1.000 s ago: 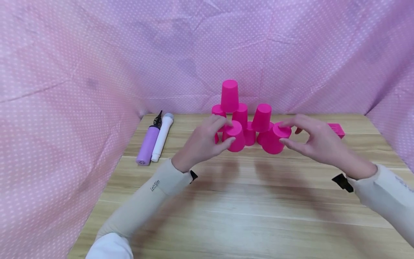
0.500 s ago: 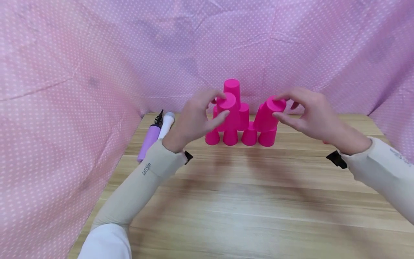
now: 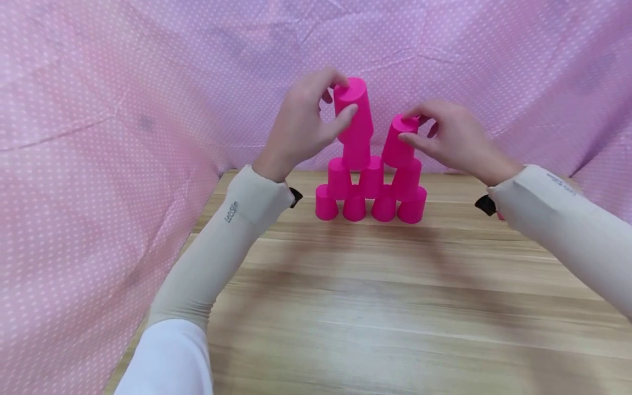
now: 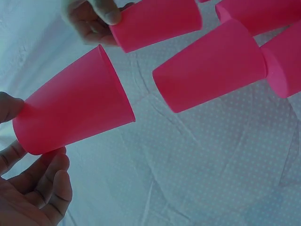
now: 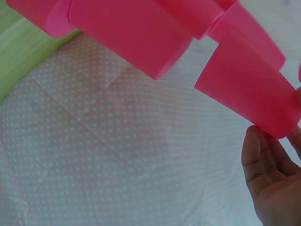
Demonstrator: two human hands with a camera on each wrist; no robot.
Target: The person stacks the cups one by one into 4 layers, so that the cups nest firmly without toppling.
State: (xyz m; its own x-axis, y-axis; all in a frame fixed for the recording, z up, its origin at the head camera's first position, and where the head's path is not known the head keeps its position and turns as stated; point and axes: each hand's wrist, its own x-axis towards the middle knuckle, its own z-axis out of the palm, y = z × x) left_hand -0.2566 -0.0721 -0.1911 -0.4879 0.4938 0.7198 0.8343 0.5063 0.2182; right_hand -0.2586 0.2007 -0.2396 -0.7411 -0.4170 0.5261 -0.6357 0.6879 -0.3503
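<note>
Pink cups stand upside down in tiers: a bottom row (image 3: 326, 206), a second row (image 3: 339, 180), and a single third-tier cup (image 3: 356, 154) at left. My left hand (image 3: 302, 120) pinches a pink cup (image 3: 362, 114) by its closed top, above that third-tier cup. The left wrist view shows this cup (image 4: 75, 106) apart from the standing cup (image 4: 211, 66). My right hand (image 3: 454, 137) pinches another pink cup (image 3: 396, 147), tilted, over the right of the second row. In the right wrist view its fingers (image 5: 263, 155) hold it near the closed end; contact below is unclear.
A wooden table (image 3: 365, 307) lies under the stack, with a pink dotted cloth (image 3: 222, 71) hanging behind and at the sides. A small pink item (image 3: 501, 216) shows partly behind my right forearm.
Both hands have risen with their cups from low in front of the stack, the left one highest. My left arm now covers the purple pump and the white microphone-like object.
</note>
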